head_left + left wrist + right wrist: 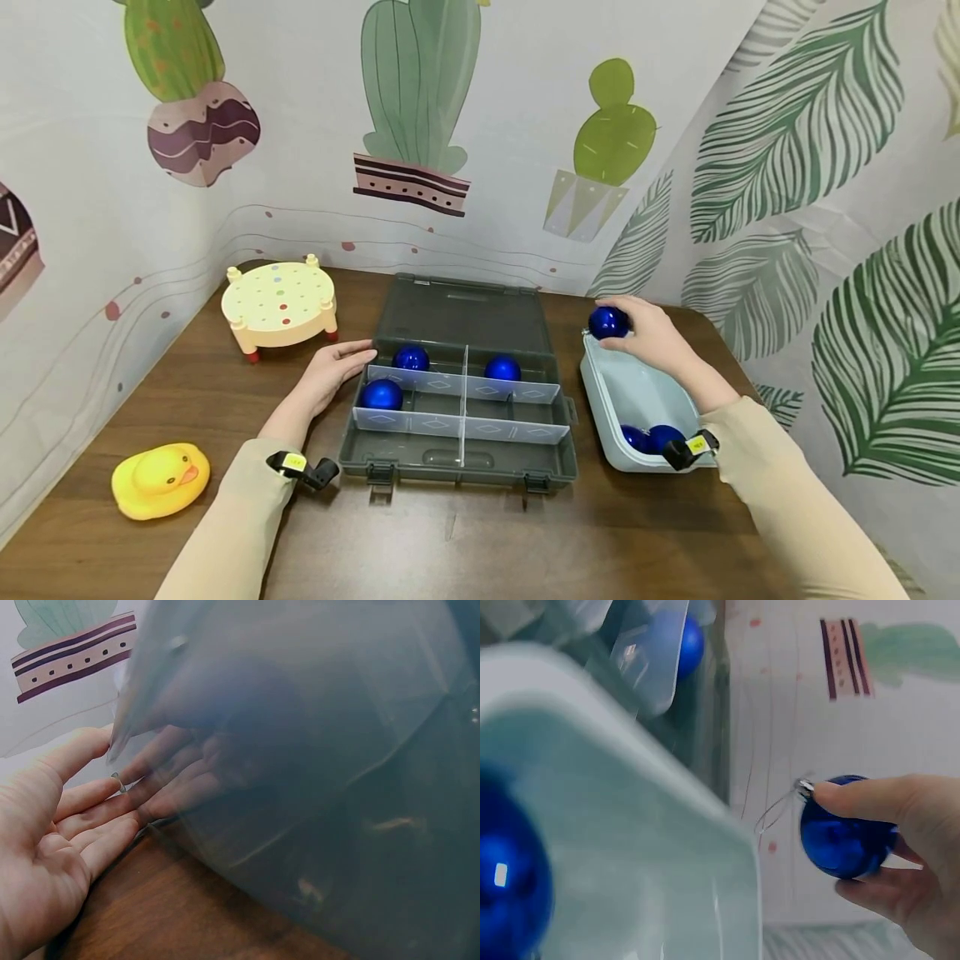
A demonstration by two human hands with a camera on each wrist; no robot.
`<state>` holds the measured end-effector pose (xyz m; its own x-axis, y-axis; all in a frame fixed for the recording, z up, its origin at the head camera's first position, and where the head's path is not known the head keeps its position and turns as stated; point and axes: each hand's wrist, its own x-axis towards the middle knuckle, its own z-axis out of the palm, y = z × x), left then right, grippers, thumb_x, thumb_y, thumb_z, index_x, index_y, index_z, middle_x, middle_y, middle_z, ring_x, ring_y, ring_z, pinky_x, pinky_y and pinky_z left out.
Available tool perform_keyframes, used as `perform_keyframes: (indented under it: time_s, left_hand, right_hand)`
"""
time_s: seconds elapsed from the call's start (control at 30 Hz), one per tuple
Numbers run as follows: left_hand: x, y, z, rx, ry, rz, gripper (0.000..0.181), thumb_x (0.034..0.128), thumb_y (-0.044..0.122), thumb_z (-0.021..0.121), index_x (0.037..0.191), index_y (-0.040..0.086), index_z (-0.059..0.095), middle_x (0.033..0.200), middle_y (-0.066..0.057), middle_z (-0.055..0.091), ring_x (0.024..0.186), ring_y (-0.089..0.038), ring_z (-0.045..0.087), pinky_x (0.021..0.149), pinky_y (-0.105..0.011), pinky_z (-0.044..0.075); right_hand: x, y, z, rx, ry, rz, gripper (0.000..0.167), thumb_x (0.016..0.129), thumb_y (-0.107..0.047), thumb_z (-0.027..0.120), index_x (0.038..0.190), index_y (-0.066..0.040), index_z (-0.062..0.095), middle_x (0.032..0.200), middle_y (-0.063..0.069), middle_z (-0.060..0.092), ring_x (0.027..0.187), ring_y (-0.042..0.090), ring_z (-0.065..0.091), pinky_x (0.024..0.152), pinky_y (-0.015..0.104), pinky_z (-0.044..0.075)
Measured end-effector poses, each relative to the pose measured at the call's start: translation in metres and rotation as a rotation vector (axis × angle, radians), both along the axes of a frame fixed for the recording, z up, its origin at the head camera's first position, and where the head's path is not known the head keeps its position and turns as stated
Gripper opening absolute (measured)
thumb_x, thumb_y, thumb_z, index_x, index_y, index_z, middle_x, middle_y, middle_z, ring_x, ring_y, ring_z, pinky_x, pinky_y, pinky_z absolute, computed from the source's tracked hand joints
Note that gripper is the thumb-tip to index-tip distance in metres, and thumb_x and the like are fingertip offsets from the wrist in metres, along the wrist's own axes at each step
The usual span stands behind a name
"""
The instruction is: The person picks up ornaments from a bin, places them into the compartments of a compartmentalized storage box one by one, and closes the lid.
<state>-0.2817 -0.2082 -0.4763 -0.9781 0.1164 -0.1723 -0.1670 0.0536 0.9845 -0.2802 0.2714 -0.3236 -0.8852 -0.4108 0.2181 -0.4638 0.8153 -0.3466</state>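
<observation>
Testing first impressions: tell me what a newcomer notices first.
The shiny blue ball in the right hand, near the pale blue plastic tub's far end, comes first. Next come the yellow toy duck, lower left, and three blue balls in the central grey divided plastic case.

On the brown tabletop (480, 546), off to your left, you have a yellow toy duck (160, 482) facing right and, farther back, a round, dotted, cream-coloured stand (279, 302). Before you is a pale wall covering (300, 125) printed with potted cacti (423, 83) and, toward your right, large green leaves (806, 121).
</observation>
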Motion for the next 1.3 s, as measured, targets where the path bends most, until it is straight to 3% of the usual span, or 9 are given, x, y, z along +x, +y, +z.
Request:
perform_keyframes:
  time_s: [0.27,0.57,0.8,0.97,1.13,1.3]
  left_hand:
    - [0.0,0.002,0.001,-0.011,0.003,0.004,0.064,0.0959,0.029,0.064,0.146,-0.003,0.04,0.153,-0.019,0.039,0.137,-0.028,0.042,0.108,-0.026,0.041]
    - [0.001,0.005,-0.001,-0.009,0.008,-0.002,0.064,0.0961,0.028,0.064,0.146,-0.004,0.04,0.152,-0.021,0.04,0.132,-0.023,0.047,0.107,-0.025,0.043]
    - [0.001,0.003,0.001,-0.006,0.005,0.015,0.063,0.0952,0.029,0.065,0.145,-0.003,0.042,0.15,-0.02,0.043,0.117,-0.007,0.056,0.101,-0.019,0.047]
    - [0.001,0.003,0.001,-0.009,0.012,0.009,0.064,0.0955,0.029,0.064,0.145,-0.004,0.041,0.151,-0.02,0.041,0.121,-0.01,0.054,0.105,-0.023,0.045]
    - [0.0,0.002,0.0,-0.014,0.012,0.01,0.063,0.0957,0.029,0.064,0.145,-0.003,0.042,0.151,-0.019,0.042,0.119,-0.008,0.055,0.104,-0.021,0.045]
    - [0.0,0.0,-0.001,-0.017,0.015,0.008,0.063,0.0958,0.029,0.064,0.145,-0.003,0.042,0.151,-0.019,0.041,0.118,-0.006,0.055,0.103,-0.02,0.046]
  right_hand:
    - [0.004,-0.046,0.005,-0.131,0.103,-0.025,0.059,0.08,-0.01,0.08,0.133,-0.001,0.055,0.135,0.024,0.054,0.116,0.043,0.056,0.089,0.055,0.054]
    - [0.013,-0.096,-0.006,-0.289,0.169,0.082,0.06,0.076,-0.011,0.084,0.131,-0.005,0.059,0.136,0.016,0.057,0.118,0.034,0.058,0.084,0.046,0.056]
    - [0.019,-0.134,-0.026,-0.364,0.147,0.197,0.059,0.077,-0.012,0.084,0.13,-0.006,0.06,0.135,0.014,0.058,0.116,0.031,0.06,0.082,0.04,0.059]
    - [0.024,-0.155,-0.04,-0.376,0.101,0.273,0.059,0.077,-0.012,0.083,0.13,-0.005,0.059,0.136,0.015,0.057,0.121,0.032,0.058,0.083,0.04,0.06]
    - [0.03,-0.171,-0.053,-0.353,0.051,0.297,0.058,0.078,-0.014,0.083,0.13,-0.008,0.059,0.136,0.012,0.057,0.121,0.029,0.057,0.084,0.037,0.059]
    - [0.035,-0.182,-0.064,-0.295,0.017,0.321,0.058,0.078,-0.016,0.083,0.131,-0.009,0.059,0.135,0.01,0.058,0.126,0.028,0.055,0.097,0.04,0.054]
